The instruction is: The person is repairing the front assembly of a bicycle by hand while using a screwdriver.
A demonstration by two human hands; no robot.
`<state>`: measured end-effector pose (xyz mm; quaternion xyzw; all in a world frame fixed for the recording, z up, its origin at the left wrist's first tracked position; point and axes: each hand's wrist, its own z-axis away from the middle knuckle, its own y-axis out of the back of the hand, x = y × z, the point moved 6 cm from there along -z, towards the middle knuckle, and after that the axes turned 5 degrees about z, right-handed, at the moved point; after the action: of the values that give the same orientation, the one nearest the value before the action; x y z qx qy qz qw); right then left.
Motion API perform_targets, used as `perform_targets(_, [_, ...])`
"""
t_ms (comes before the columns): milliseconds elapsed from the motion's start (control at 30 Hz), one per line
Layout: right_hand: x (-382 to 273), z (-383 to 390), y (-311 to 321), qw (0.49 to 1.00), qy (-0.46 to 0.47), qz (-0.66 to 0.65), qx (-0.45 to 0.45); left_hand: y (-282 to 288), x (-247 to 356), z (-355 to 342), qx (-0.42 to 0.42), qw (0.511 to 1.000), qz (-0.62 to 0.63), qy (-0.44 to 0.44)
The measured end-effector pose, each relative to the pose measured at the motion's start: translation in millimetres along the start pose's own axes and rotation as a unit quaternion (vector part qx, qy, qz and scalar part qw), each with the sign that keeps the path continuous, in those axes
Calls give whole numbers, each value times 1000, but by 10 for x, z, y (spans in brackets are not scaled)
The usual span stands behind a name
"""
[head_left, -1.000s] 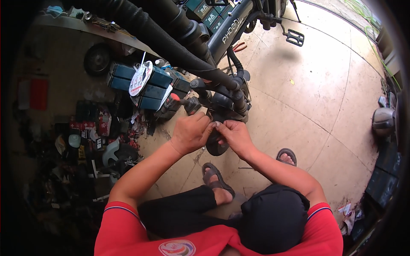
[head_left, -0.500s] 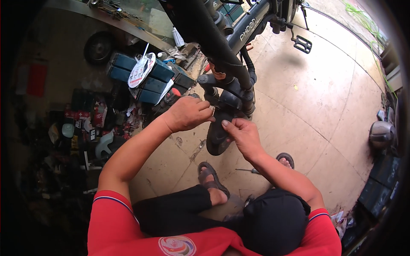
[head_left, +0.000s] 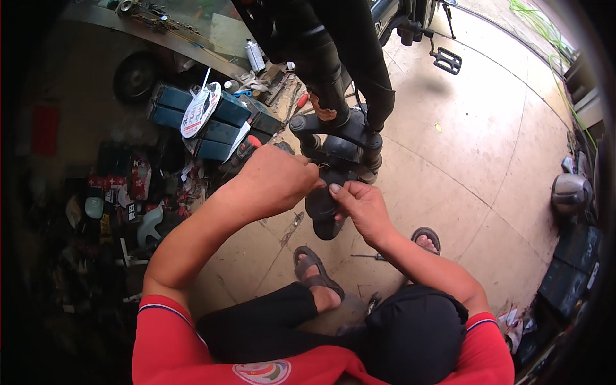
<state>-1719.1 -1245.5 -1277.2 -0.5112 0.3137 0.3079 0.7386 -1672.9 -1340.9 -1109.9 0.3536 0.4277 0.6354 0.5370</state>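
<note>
L hand (head_left: 274, 178) & R hand (head_left: 364, 206), thumbs together nr ctr 1 s ago, are now slightly apart; gap's narrower than 0.5 s ago. L hand & forearm look bigger, i.e. nearer the cam. Black mudguard (head_left: 321, 204), ctr, shows a stepped lower end vs. a plain rounded one. Thick black tubes (head_left: 311, 58), top ctr, hang steeper vs. slanting in from upper L 1 s ago, & cover more of the frame tube (head_left: 382, 18). Spray can (head_left: 255, 55), upper L of ctr, & orange-brown patch (head_left: 323, 110), above ctr, are exposed since 1 s ago. Blue boxes (head_left: 231, 113) sit a bit further L in frame.
</note>
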Motion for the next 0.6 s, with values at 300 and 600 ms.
perform_targets(300, [-20, 2, 57, 1000, -8, 6, 28, -131, 308, 5, 11, 966, -238, -103])
perform_targets(600, [-3, 56, 21, 999, 12, -11, 36, -697, 152, 256, 359, 916, 129, 125])
